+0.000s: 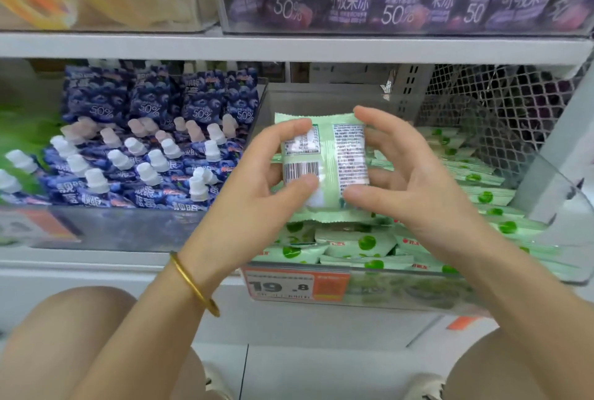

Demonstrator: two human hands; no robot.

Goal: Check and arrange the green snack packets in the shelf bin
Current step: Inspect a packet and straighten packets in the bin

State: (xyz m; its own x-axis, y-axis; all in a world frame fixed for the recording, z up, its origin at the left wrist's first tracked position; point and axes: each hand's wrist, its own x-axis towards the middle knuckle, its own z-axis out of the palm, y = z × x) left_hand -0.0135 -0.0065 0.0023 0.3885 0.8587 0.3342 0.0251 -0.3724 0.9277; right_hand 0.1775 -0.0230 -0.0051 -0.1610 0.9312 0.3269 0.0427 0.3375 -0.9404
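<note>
Both hands hold one green packet [324, 168] above the bin [401, 296].
Left hand [257, 181] and right hand [408, 181] pinch its sides, barcode facing up; fingers [369, 120] curl round it. More packets [360, 245] lie below.

Left hand [257, 181] and right hand [414, 187] are raised mid-scene with palms facing each other. Each pinches one side of an upright green packet [324, 168], thumbs on its near face and fingers [376, 121] curled over the top edge and behind. Bare forearms converge from near left and near right; gold bangle [195, 284] on left wrist; left knee [64, 335] and right knee [514, 367] bare at the near corners.
</note>
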